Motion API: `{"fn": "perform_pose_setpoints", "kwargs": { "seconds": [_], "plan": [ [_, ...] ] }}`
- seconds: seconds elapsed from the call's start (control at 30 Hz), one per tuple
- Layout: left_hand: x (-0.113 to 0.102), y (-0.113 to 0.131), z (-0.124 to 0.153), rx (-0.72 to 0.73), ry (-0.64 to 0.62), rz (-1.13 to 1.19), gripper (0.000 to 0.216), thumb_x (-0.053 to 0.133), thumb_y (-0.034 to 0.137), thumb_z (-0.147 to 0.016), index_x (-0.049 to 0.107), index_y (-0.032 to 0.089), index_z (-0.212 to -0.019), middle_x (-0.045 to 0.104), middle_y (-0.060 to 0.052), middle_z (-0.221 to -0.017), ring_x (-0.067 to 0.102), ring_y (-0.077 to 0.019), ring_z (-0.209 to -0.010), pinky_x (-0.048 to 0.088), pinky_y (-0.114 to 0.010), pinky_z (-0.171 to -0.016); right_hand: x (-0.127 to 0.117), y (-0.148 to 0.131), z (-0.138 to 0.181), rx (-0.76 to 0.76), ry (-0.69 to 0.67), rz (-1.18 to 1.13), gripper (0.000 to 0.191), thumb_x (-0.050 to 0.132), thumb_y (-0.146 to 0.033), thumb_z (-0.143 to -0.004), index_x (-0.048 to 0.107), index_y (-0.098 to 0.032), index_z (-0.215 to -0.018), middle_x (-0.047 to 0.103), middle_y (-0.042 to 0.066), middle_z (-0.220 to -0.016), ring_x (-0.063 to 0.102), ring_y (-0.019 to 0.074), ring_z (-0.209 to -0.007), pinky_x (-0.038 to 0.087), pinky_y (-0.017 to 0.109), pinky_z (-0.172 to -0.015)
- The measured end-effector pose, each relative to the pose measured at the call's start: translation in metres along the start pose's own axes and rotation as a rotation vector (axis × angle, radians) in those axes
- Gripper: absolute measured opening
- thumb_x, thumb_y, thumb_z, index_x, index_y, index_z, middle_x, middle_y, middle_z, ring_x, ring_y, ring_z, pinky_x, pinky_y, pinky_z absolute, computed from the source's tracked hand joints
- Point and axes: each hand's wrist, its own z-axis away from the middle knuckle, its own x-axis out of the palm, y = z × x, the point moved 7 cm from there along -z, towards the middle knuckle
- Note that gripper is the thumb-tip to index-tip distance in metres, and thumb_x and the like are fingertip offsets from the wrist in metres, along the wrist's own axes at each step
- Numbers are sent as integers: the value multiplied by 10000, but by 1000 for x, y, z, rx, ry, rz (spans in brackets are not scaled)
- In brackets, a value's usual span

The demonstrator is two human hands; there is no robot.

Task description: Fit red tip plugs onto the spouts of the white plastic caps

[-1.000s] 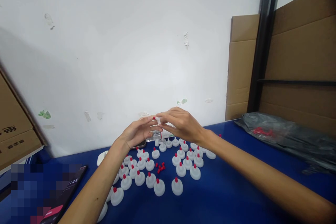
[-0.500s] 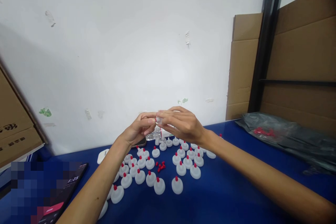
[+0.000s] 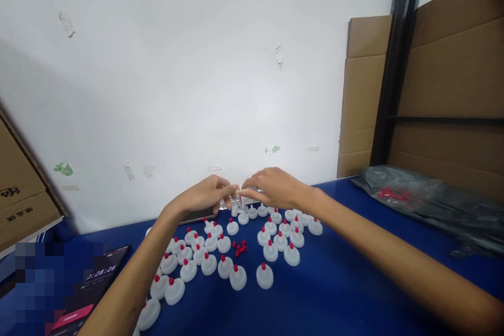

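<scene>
My left hand (image 3: 207, 193) is raised over the far part of the table, its thumb and fingertips pinched together; anything between them is too small or hidden to make out. Close to its right, my right hand (image 3: 275, 187) has its fingers curled and pointing left. A pale sliver shows among those fingers, but whether it is held or lies behind cannot be told. Below stand several white plastic nozzle caps with red tips (image 3: 238, 278). A few white nozzle caps without red tips (image 3: 243, 217) sit under the hands. Loose red tip caps (image 3: 240, 248) lie in a small pile between the groups.
A clear plastic bottle (image 3: 224, 203) lies behind the hands, partly hidden. One phone (image 3: 199, 215) lies behind my left wrist, another phone (image 3: 94, 283) at the left. A grey plastic bag (image 3: 433, 205) with red pieces lies right. Cardboard (image 3: 364, 100) leans against the wall.
Both hands have lowered slightly and drawn a little apart at the fingertips. The white nozzle cap with red showing between them earlier is no longer visible there.
</scene>
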Motion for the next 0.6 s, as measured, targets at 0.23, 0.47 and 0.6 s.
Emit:
{"fn": "perform_pose_setpoints", "kwargs": {
  "seconds": [0.23, 0.47, 0.6],
  "plan": [
    [43, -23, -4, -165, -246, -332, 47, 786, 210, -793, 766, 181, -762, 715, -2, -651, 620, -166, -566, 449, -263, -524, 36, 10, 10, 205, -371, -148, 759, 250, -679, -1066, 475, -212, -512, 510, 2, -478, 428, 127, -402, 340, 304, -470],
    [51, -51, -10, -228, -312, -539, 161, 684, 314, -996, 692, 153, -991, 708, -23, -946, 682, -148, -770, 591, -302, -690, 50, 13, 16, 240, -505, -191, 725, 300, -688, -1052, 525, -206, -559, 597, 17, -579, 512, 150, -490, 390, 304, -506],
    [53, -60, -12, -258, -344, -621, 176, 678, 328, -1000, 695, 160, -1051, 713, -41, -1030, 697, -176, -854, 604, -336, -749, 44, 15, 15, 240, -513, -175, 673, 327, -632, -1074, 604, -203, -635, 638, 19, -639, 558, 155, -552, 435, 305, -562]
  ]
}}
